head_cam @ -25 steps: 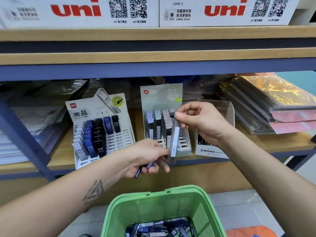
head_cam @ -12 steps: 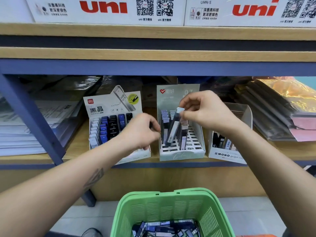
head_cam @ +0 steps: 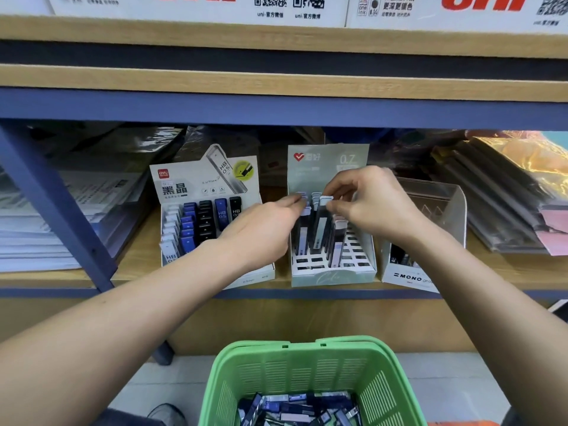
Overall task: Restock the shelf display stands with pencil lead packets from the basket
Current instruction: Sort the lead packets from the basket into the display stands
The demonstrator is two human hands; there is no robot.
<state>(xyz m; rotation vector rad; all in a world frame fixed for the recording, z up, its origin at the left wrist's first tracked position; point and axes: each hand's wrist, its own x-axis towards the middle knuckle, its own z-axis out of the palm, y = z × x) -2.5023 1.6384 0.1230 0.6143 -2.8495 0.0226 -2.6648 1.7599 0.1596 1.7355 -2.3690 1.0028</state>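
I observe the shelf carrying the grey-green 0.7 display stand, the green basket below holding loose packets. My right hand pinches the cap of a lead packet standing upright in the stand. My left hand reaches the neighbouring row; I cannot tell its grip.

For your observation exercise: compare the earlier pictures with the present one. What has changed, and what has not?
The right hand has carried its lead packet into the 0.7 stand, grip still pinching its top. The left hand rose to the stand's left packets. The green basket and Deli stand stayed.
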